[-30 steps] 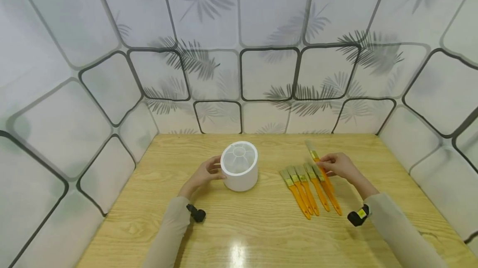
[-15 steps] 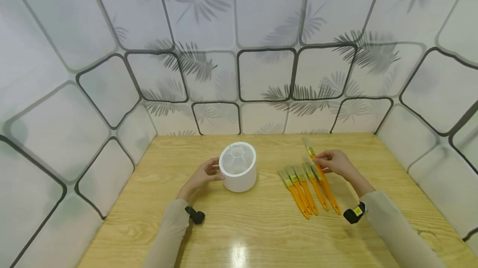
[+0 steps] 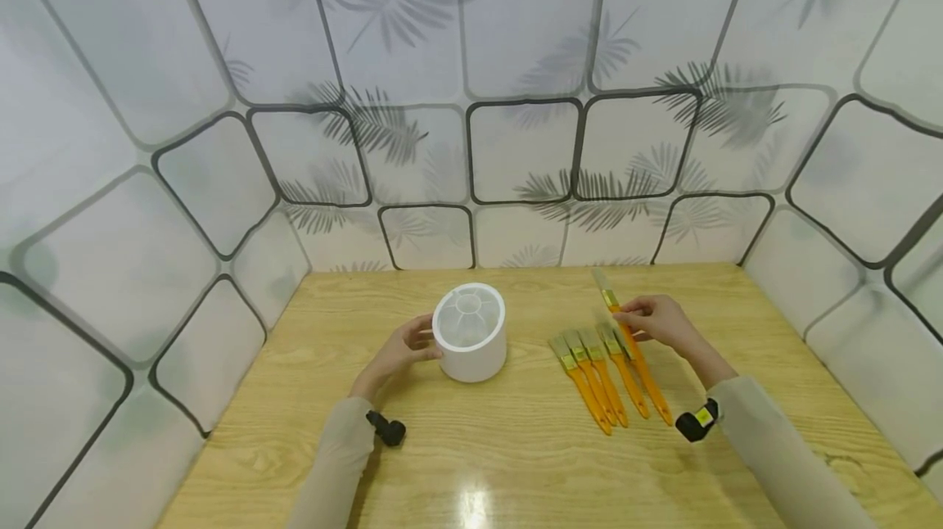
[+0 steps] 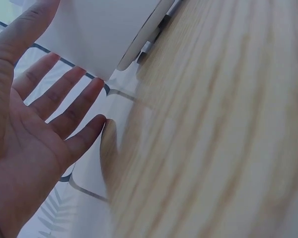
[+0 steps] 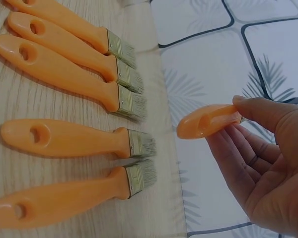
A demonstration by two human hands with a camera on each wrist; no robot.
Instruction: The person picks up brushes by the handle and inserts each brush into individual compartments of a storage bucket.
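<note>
A white round container (image 3: 470, 331) (image 4: 104, 29) stands on the wooden table (image 3: 516, 447). My left hand (image 3: 418, 338) (image 4: 64, 74) lies against its left side with straight fingers. Several orange-handled paintbrushes (image 3: 604, 373) (image 5: 64, 139) lie side by side to the right of the container, bristles pointing away from me. Above the right end of that row, my right hand (image 3: 648, 320) (image 5: 233, 129) pinches one more orange brush (image 3: 608, 296) (image 5: 208, 121) by the handle, between thumb and fingers. That brush is off the table, its bristles toward the back wall.
Walls papered with rounded tiles and leaf prints (image 3: 516, 152) close in the table at the back and on both sides. Bare wood lies between the container and the brushes and along the near edge.
My right hand has carried the held brush slightly up and to the left over the row. The left hand and the container have stayed put.
</note>
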